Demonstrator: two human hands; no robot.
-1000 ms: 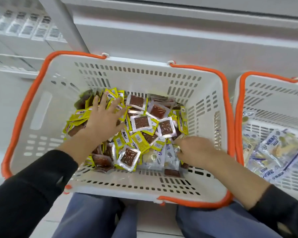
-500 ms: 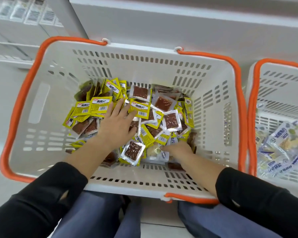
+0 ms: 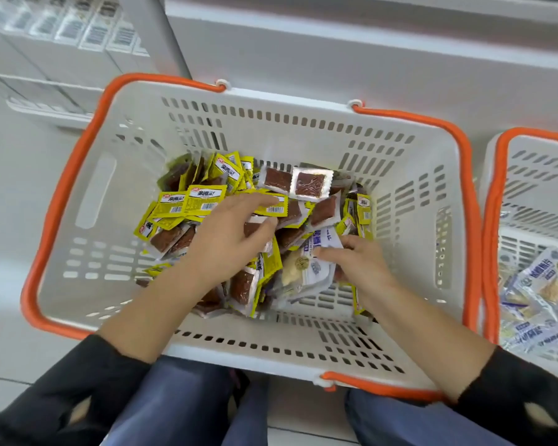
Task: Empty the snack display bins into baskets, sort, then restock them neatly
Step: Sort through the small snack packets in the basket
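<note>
Our right hand [image 3: 358, 265] pinches white-blue foil packets [image 3: 316, 268]; left hand [image 3: 229, 236], fingers spread, holds nothing. We should lift clear of yellow sachets [image 3: 203, 201] beside fingertips.

Yellow and clear snack packets [image 3: 203, 201] are lying jumbled across the white orange-rimmed basket [image 3: 303, 130] floor; white-and-blue packets [image 3: 316, 268] are sitting near its front edge.

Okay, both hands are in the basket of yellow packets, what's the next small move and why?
Probably lift the white and blue packets out with the right hand, which grips them, and carry them to the basket on the right. Similar white and blue packets lie there, while this basket holds mostly yellow packets.
</note>
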